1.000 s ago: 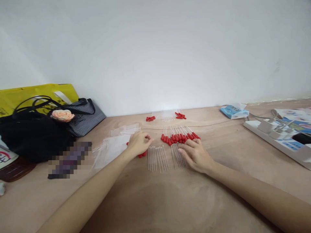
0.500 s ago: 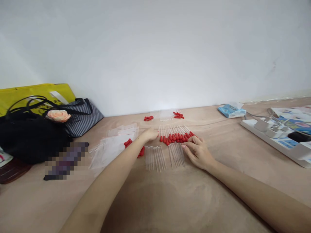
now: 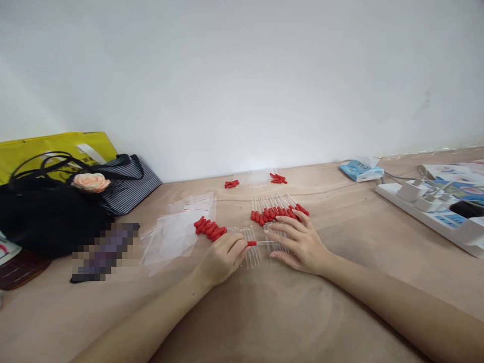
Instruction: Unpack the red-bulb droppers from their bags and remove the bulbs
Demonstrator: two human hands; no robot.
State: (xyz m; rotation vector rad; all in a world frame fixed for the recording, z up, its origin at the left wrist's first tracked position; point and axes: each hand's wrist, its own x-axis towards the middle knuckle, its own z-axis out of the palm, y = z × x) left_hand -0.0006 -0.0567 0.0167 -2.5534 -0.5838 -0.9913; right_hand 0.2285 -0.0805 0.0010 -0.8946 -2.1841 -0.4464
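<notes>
My left hand (image 3: 226,257) is closed, pinching the red rubber bulb (image 3: 251,243) of a dropper. The dropper's thin clear tube (image 3: 265,243) points right, its far end hidden at my right hand. My right hand (image 3: 298,242) has its fingers spread over a group of loose clear tubes (image 3: 278,236), around the held dropper's tip. More loose tubes (image 3: 250,254) lie beside and partly behind my left hand. Just beyond, a row of clear tubes with red bulbs (image 3: 278,213) touches my right fingertips. Loose red bulbs (image 3: 207,227) are heaped left of my left hand.
Clear zip bags (image 3: 176,234) lie left of the red heap. At the back are two small red piles (image 3: 232,184) beside another clear bag (image 3: 260,177). Bags (image 3: 128,186) stand at left; a tissue pack (image 3: 361,170) and power strip (image 3: 427,214) sit at right.
My left hand has come back toward me from the row's left end, now with the dropper held sideways. My right hand has shifted slightly, its fingers spreading over the loose tubes.
</notes>
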